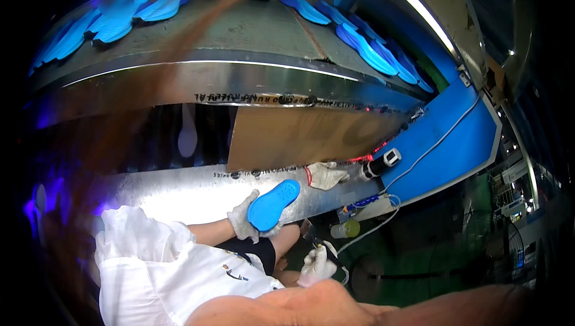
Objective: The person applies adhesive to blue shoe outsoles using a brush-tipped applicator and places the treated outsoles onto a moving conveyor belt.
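A bright blue shoe sole (272,206) lies tilted in my left hand (242,218), which wears a whitish work glove and grips it from the side and below. Small dimples show at the sole's narrower end. Lower and to the right, my gloved right hand (317,265) is closed around a dark hand tool (326,253) with a pale cord beside it. The tool's tip is too small and dim to make out. Right hand and sole are apart. Just beyond the sole, a white knit glove (326,176) with a red cuff rests on the metal ledge (179,191).
Several blue soles (365,50) lie on the dark conveyor belt (239,32) above the ledge. A cardboard panel (299,137) stands under its edge. At right are a black-and-white cylinder (383,163), a blue machine panel (446,140) with a cable, and a yellow-green-topped container (345,229).
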{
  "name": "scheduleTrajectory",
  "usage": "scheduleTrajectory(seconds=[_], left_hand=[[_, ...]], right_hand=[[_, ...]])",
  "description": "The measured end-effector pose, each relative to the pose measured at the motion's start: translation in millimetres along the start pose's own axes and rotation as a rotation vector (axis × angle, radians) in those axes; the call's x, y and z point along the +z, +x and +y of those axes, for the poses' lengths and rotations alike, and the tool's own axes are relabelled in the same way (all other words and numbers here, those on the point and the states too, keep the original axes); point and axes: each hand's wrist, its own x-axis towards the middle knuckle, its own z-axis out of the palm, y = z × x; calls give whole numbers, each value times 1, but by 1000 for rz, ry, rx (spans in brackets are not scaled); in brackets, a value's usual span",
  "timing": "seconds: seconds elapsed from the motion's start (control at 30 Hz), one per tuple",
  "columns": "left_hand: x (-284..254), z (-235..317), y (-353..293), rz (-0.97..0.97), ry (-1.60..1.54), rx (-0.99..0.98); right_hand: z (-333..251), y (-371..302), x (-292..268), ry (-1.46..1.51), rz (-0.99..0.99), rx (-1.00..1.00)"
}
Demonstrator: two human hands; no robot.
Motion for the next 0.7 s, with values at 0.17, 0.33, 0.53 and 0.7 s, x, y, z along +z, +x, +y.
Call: scheduleTrajectory(seconds=[0.17, 0.33, 0.53, 0.7], left_hand=[[0, -3, 31, -138, -16, 157], [97, -22, -10, -137, -55, 157], [107, -23, -12, -138, -58, 127], [98, -46, -31, -30, -425, -98]], right_hand=[[12, 20, 9, -238, -51, 85], [-11, 45, 59, -611, -93, -397], [-35, 14, 63, -700, -230, -458], [-36, 28, 68, -844, -201, -1004]])
